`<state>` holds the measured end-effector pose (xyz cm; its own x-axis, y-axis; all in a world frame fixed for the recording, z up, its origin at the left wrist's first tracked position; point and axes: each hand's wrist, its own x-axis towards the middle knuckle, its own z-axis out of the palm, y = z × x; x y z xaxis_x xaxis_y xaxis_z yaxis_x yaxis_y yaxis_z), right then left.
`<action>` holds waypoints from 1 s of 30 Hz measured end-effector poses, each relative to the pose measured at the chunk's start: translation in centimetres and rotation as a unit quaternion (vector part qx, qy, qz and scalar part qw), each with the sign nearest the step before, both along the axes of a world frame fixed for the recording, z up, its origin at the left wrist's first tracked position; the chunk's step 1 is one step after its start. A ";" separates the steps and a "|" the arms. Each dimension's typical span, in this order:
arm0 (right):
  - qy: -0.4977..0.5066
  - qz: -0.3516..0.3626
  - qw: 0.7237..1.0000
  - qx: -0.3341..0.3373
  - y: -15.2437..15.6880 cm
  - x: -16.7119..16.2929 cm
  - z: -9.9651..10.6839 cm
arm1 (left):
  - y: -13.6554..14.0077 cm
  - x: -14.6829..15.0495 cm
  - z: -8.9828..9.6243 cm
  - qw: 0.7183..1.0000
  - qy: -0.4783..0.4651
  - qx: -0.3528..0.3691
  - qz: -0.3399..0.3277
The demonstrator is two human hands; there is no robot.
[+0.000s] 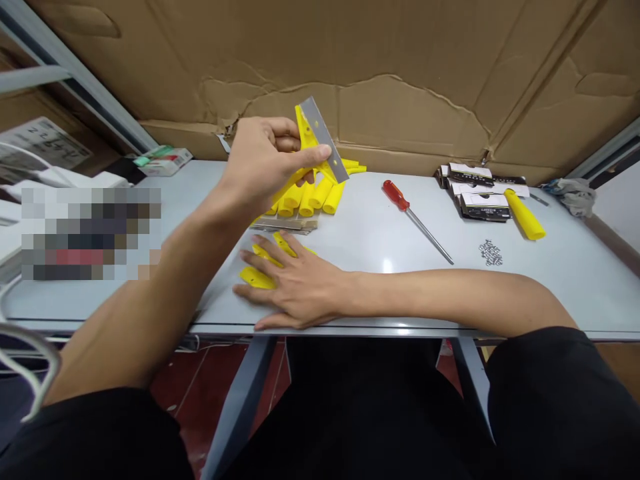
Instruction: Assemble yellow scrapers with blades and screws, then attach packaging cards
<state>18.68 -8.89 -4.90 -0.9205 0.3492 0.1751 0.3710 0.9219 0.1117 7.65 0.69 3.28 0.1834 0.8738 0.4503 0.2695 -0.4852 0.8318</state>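
Observation:
Raised above the table, my left hand (pixel 265 157) grips a yellow scraper handle with a flat metal blade (pixel 323 137) lying along its wide end. The thumb presses on the blade, and the handle's lower part is partly behind my fingers. My right hand (pixel 305 283) lies spread on the tabletop near the front edge, over several yellow handles (pixel 257 278) that it partly covers. Behind it are a pile of yellow handles (pixel 305 199) and a stack of flat metal blades (pixel 293 225).
A red-handled screwdriver (pixel 397 196) lies right of centre, with a small heap of screws (pixel 491 253) farther right. Beyond are black-and-white packets (pixel 483 207) and one yellow handle (pixel 524 215). Cardboard (pixel 400 47) lines the back. At left are a small box (pixel 167 161), white cables and a blurred patch.

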 end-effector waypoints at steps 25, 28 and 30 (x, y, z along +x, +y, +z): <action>-0.030 -0.114 0.992 -0.039 0.5 3.2 3.2 | 0.2 0.3 -1.9 0.999 0.043 0.011 -0.010; -0.059 -0.120 0.990 -0.053 1.1 3.5 2.9 | -0.1 0.3 -1.4 1.000 0.027 0.003 0.003; -0.066 -0.116 0.990 -0.050 1.4 3.6 2.9 | -0.1 0.4 -1.3 1.000 0.021 -0.006 0.011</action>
<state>22.24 -7.49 -1.99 -0.8257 0.5640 0.0132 0.5629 0.8221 0.0856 8.03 0.54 2.02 0.1833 0.8830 0.4321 0.3143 -0.4692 0.8253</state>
